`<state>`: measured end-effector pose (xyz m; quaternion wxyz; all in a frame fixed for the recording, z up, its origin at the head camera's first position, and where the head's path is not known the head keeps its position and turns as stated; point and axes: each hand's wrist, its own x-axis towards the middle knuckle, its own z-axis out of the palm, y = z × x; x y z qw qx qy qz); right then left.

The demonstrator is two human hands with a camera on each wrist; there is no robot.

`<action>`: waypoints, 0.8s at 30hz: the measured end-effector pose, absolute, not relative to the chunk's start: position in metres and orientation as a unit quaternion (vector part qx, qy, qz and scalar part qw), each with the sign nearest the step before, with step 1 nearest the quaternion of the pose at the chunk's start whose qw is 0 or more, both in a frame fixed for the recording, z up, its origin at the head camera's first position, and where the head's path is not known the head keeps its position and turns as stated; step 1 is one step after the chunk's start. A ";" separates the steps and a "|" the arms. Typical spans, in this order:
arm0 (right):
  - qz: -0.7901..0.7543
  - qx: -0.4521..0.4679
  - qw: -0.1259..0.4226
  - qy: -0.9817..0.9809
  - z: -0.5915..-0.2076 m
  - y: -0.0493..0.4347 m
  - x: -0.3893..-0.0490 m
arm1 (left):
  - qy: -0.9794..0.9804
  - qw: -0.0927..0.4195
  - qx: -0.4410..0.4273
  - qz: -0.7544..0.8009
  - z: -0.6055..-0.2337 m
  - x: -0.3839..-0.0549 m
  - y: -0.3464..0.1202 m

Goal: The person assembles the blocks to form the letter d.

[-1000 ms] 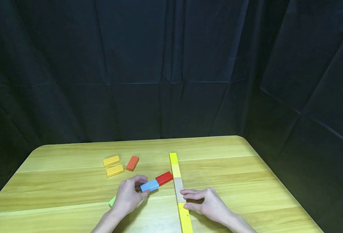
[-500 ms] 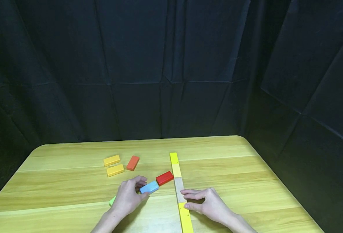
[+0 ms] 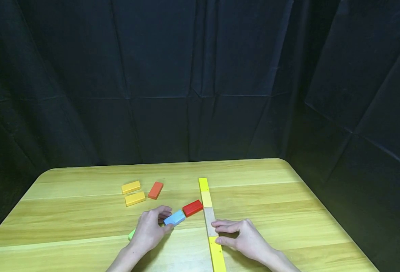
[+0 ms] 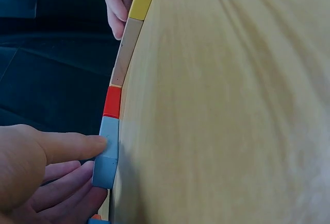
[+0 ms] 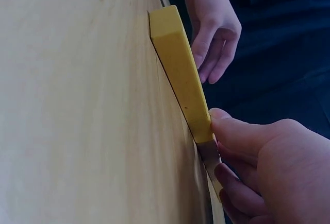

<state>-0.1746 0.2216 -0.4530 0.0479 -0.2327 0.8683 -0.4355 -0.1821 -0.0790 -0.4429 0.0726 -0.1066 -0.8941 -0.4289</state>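
In the head view my left hand (image 3: 151, 227) holds a light blue block (image 3: 174, 218) between thumb and fingers, the thumb on its near side. A red block (image 3: 192, 208) lies just beyond the blue one, its far end right at a straight row of blocks. My right hand (image 3: 244, 237) rests against the right side of that row. Its thumb touches the long yellow block (image 3: 217, 254), and its fingertips touch the pale grey block (image 3: 210, 221). Farther along the row come a cream block (image 3: 206, 199) and a bright yellow block (image 3: 203, 184).
Two orange-yellow blocks (image 3: 134, 198) and an orange-red block (image 3: 156, 190) lie at the left back of the wooden table (image 3: 274, 196). Part of a green block (image 3: 131, 234) shows behind my left wrist. Dark cloth (image 3: 159, 128) hangs behind the table and along its right side.
The blue block has shifted very slightly left, leaving a thin gap to the red block. Both hands keep nearly the same place, and the row stays put.
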 end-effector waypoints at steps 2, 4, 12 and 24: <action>-0.431 -0.237 0.044 0.869 -0.452 0.221 -0.174 | -0.893 0.071 -0.108 -0.431 -0.443 -0.182 -0.079; -0.425 -0.245 0.035 0.871 -0.452 0.220 -0.175 | -0.893 0.070 -0.108 -0.432 -0.443 -0.182 -0.079; -0.405 -0.274 0.001 0.872 -0.455 0.219 -0.176 | -0.890 0.068 -0.109 -0.437 -0.443 -0.182 -0.080; -0.397 -0.289 -0.001 0.871 -0.454 0.219 -0.175 | -0.885 0.068 -0.118 -0.445 -0.444 -0.182 -0.079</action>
